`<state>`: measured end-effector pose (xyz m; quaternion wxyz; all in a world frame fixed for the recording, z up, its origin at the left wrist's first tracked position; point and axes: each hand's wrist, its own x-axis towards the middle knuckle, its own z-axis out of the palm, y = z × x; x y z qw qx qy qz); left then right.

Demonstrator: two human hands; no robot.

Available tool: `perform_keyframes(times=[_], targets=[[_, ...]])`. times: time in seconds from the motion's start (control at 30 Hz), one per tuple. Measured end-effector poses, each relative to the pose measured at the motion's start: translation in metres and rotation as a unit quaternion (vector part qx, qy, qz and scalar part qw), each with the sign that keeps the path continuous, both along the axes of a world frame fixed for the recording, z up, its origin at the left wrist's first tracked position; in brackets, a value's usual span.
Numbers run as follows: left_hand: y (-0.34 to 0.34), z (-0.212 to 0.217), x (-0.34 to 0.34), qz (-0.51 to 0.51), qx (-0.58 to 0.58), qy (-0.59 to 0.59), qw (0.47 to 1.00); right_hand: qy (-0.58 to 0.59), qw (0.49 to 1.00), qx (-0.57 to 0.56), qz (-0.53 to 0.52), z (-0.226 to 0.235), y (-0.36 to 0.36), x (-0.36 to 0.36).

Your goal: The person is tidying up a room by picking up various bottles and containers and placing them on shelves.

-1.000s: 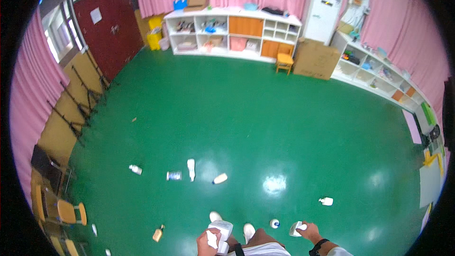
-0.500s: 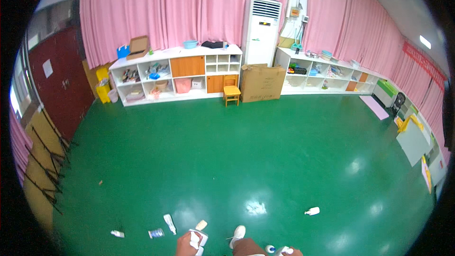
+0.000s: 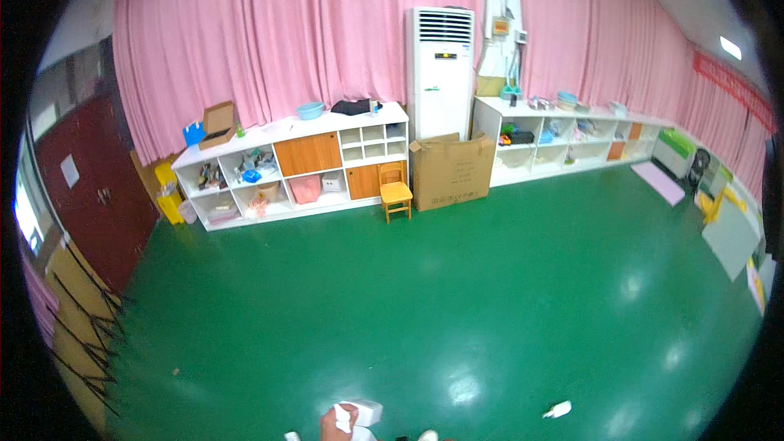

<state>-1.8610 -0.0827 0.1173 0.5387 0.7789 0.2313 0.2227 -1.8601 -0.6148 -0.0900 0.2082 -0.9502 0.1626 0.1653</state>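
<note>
Only the top of my left hand (image 3: pixel 329 426) shows, at the very bottom edge of the view. Its fingers are closed around a white crumpled piece (image 3: pixel 344 418), and a white boxy item (image 3: pixel 367 412) sits right beside it, touching or nearly so. My right hand is out of the picture. A small white scrap (image 3: pixel 558 410) lies on the green floor (image 3: pixel 457 294) to the right of my hand, well apart from it.
White shelf units (image 3: pixel 294 165) with bins stand along the pink curtain, with a small orange chair (image 3: pixel 396 193) and a cardboard box (image 3: pixel 453 170) in front. A tall white air conditioner (image 3: pixel 439 73) stands behind. A dark red door (image 3: pixel 90 188) is at left.
The view has tilted up and turned toward the far wall. The floor litter near my feet and my right hand have slipped out of the picture; my left hand still holds its white piece.
</note>
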Motion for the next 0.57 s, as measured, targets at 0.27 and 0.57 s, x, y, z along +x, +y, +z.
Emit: perform_keyframes(times=[0.27, 0.57], targets=[[0.078, -0.006, 0.129, 0.075, 0.079, -0.003, 0.994, -0.002, 0.997, 0.016, 0.078, 0.042, 0.114, 0.217], [0.213, 0.004, 0.292, 0.095, 0.036, 0.028, 0.994, 0.112, 0.953, -0.085, 0.267, 0.045, 0.200, 0.398]])
